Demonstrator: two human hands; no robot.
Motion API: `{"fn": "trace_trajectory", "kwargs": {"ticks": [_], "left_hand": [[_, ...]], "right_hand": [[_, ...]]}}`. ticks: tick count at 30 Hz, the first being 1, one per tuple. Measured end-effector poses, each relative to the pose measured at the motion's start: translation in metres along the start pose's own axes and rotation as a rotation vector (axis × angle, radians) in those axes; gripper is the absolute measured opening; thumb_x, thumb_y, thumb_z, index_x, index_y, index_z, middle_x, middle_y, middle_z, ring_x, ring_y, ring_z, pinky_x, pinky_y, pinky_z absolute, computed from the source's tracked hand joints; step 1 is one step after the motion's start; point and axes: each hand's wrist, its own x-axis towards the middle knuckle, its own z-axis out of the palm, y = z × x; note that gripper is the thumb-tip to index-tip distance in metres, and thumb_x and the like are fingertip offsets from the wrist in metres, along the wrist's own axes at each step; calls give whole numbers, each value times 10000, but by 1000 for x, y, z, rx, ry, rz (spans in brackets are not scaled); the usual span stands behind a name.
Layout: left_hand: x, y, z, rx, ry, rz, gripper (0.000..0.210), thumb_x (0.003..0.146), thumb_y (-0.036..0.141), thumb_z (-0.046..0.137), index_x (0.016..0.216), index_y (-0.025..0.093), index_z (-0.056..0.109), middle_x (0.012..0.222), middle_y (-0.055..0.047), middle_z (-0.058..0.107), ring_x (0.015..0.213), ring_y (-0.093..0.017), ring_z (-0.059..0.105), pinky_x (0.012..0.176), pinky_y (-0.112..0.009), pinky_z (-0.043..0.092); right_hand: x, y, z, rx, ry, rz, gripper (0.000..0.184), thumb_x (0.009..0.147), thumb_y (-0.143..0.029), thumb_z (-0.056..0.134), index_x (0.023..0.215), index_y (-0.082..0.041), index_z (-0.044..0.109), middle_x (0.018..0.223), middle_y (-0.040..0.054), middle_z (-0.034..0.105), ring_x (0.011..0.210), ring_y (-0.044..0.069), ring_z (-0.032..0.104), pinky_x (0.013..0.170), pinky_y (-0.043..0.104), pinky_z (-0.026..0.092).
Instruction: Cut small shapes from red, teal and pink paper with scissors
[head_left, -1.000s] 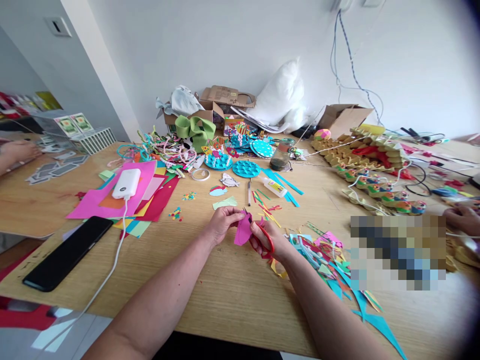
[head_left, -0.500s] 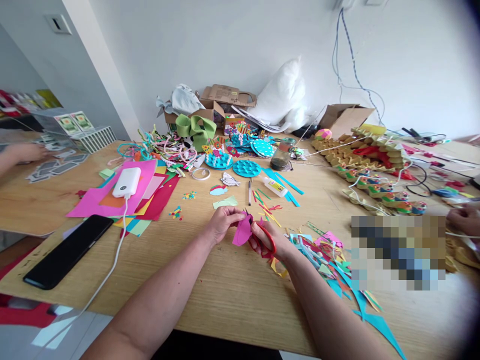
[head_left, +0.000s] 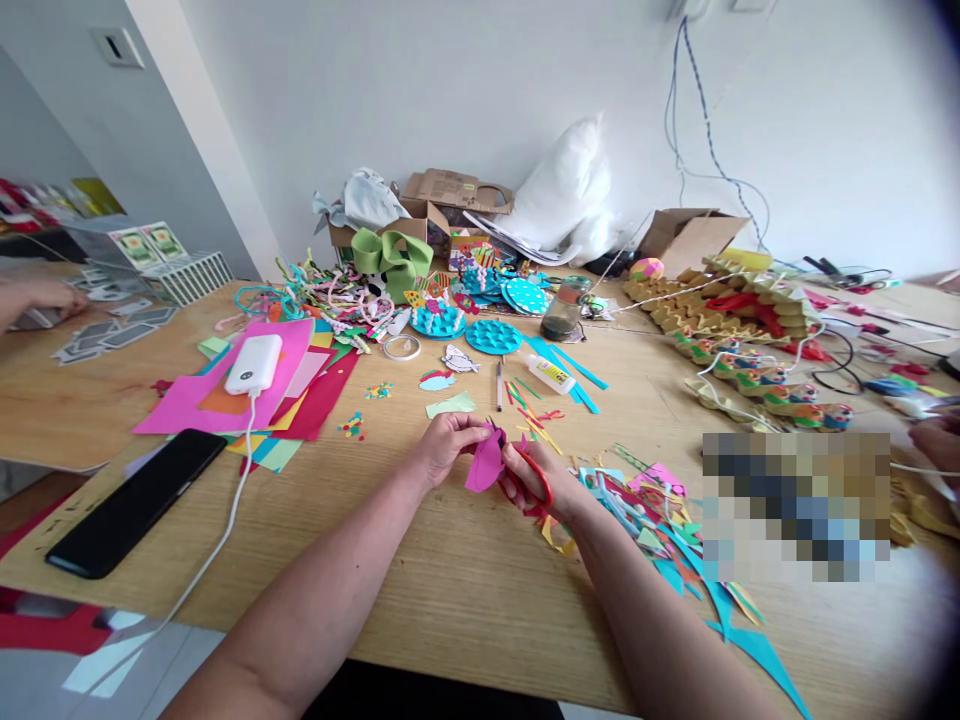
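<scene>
Centrally, just below frame middle: left hand [head_left: 444, 442] pinches the top edge of a magenta paper cutout [head_left: 486, 462], thin matte sheet with a rounded, leaf-like outline. Right hand [head_left: 541, 478] is closed through the red plastic loops of the scissors [head_left: 525, 480], whose dark blades point up into the cutout's right edge. Both hover just above the surface [head_left: 465, 590], light wood grain. Right of the hands: heap of thin offcuts [head_left: 645, 505], teal, pink and yellow strips. Above: small white glue bottle [head_left: 549, 373] lying on its side, ridged teal paper discs [head_left: 492, 336]. Left: glossy black phone [head_left: 135, 503], white power bank [head_left: 253, 364] on flat pink and red sheets. Versus 0.5 s ago: hands, cutout and scissors unchanged; another person's hand [head_left: 937, 438] at right edge has pulled back towards the edge.
</scene>
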Motion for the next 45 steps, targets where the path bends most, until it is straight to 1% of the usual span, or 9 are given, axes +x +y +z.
{"fn": "trace_trajectory", "kwargs": {"ticks": [4, 9, 17, 24, 32, 37, 42, 45], "left_hand": [[1, 0, 0, -5, 4, -2, 234, 550, 296, 792, 648, 116, 678, 615, -12, 633, 575, -103, 530, 636, -252, 410], [1, 1, 0, -15, -2, -8, 229, 549, 295, 791, 647, 119, 681, 620, -15, 637, 578, -106, 534, 638, -254, 410], [0, 2, -1, -19, -19, -6, 235, 533, 293, 799, 634, 121, 674, 609, -11, 629, 564, -102, 526, 623, -253, 404], [0, 2, -1, -16, -14, -13, 259, 528, 302, 807, 646, 118, 669, 623, -17, 632, 574, -106, 530, 637, -261, 408], [0, 1, 0, -20, -6, -6, 255, 546, 314, 801, 639, 126, 655, 628, -10, 624, 584, -103, 530, 646, -256, 411], [1, -1, -1, -38, 12, -20, 257, 537, 305, 804, 652, 130, 656, 620, -2, 620, 565, -95, 519, 643, -254, 405], [1, 0, -2, -35, -12, -51, 251, 530, 285, 800, 663, 129, 657, 633, -6, 634, 561, -102, 532, 634, -259, 411], [0, 2, -3, -27, -27, -78, 245, 535, 278, 795, 669, 127, 657, 631, -9, 639, 555, -107, 541, 621, -261, 415]], "right_hand": [[0, 0, 0, 7, 10, -5, 604, 763, -722, 514, 565, -151, 495, 420, -22, 483, 304, 50, 408, 295, 148, 284], [0, -2, 1, 7, 21, -7, 611, 749, -737, 514, 557, -158, 482, 389, -32, 460, 280, 48, 377, 284, 153, 268], [1, 1, 0, 10, 24, -4, 594, 751, -724, 526, 586, -154, 506, 405, -27, 481, 299, 58, 412, 287, 153, 291], [0, -1, 0, -1, 32, -18, 591, 761, -704, 533, 555, -151, 497, 397, -30, 465, 295, 52, 395, 289, 154, 288], [3, 7, -3, 24, 49, -16, 489, 758, -623, 604, 657, -152, 523, 452, -36, 508, 297, 66, 437, 278, 158, 311], [2, 4, -2, 25, 49, -13, 488, 745, -618, 620, 649, -154, 504, 442, -35, 506, 301, 65, 436, 285, 157, 313], [2, 3, -3, 12, 36, 1, 495, 730, -627, 631, 664, -149, 519, 462, -27, 525, 318, 70, 453, 296, 160, 326], [1, 3, -5, -30, 22, 25, 517, 722, -647, 624, 638, -147, 527, 446, -27, 514, 317, 71, 452, 303, 164, 330]]}}
